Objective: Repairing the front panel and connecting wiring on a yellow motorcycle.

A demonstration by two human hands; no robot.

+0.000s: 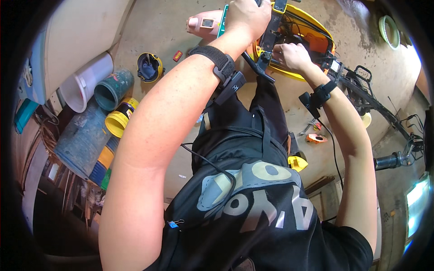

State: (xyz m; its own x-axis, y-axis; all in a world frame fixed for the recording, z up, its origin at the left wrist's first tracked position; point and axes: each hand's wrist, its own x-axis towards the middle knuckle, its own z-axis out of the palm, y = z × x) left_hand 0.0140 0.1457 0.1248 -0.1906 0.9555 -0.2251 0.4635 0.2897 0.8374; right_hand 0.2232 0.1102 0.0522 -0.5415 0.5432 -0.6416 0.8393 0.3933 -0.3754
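My left hand (pixel 247 20) is closed in a fist at the top, beside an upright black metal frame (pixel 270 34). Whatever it grips is mostly hidden; a bit of something dark shows above the fist. A teal strip (pixel 223 22) and a pink plastic shell (pixel 204 26) lie just left of it. To the right, the fingers of my right hand (pixel 293 57) are bent and pinched together at the frame, on something too small to make out. Both hands are over an opened yellow body shell (pixel 332 38) with black wires inside. A black bar (pixel 258 67) sticks out below the frame.
Left, buckets and barrels stand by the wall, among them a blue barrel (pixel 81 140) and a yellow bucket (pixel 118 121). A yellow helmet (pixel 149 67) lies on the floor. Right are a long black metal frame (pixel 370 101), an orange part (pixel 316 138) and a pale ring (pixel 389 32).
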